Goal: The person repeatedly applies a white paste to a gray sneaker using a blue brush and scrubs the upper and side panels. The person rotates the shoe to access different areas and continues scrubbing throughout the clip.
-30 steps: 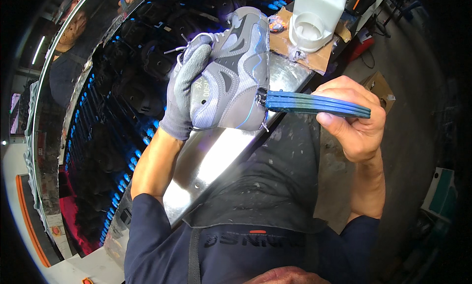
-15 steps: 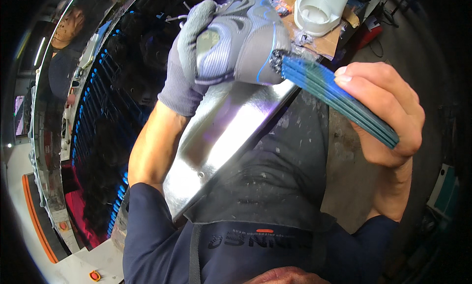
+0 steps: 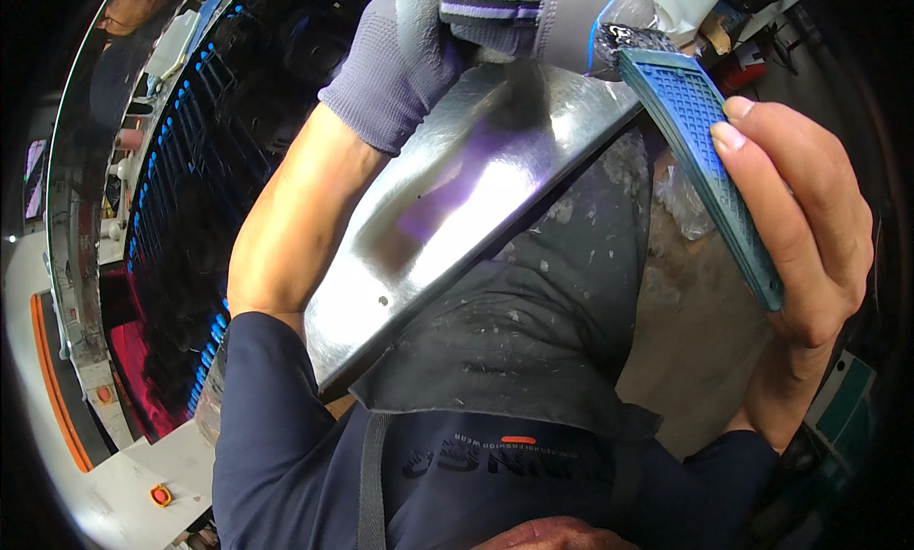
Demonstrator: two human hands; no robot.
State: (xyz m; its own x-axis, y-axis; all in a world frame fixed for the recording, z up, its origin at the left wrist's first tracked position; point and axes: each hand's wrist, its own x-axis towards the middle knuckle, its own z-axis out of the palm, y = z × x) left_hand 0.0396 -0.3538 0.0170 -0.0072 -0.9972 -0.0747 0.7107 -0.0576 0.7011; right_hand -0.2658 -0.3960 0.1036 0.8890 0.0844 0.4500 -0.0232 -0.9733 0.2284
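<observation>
So the grey shoe (image 3: 571,17) is up at the top edge of the view, over the shiny metal desk (image 3: 381,255), partly cut off. The gloved left hand (image 3: 405,60) has a hold of it, though I can't see all its fingers. The bare right hand (image 3: 814,226) has its fingers closed on a blue-green brush (image 3: 700,140), dark bristles (image 3: 647,41) right at the shoe near its blue line (image 3: 602,21). My worry: pressing or tilting too hard could smear something past that line, and a loose left grip might let the shoe twist.
</observation>
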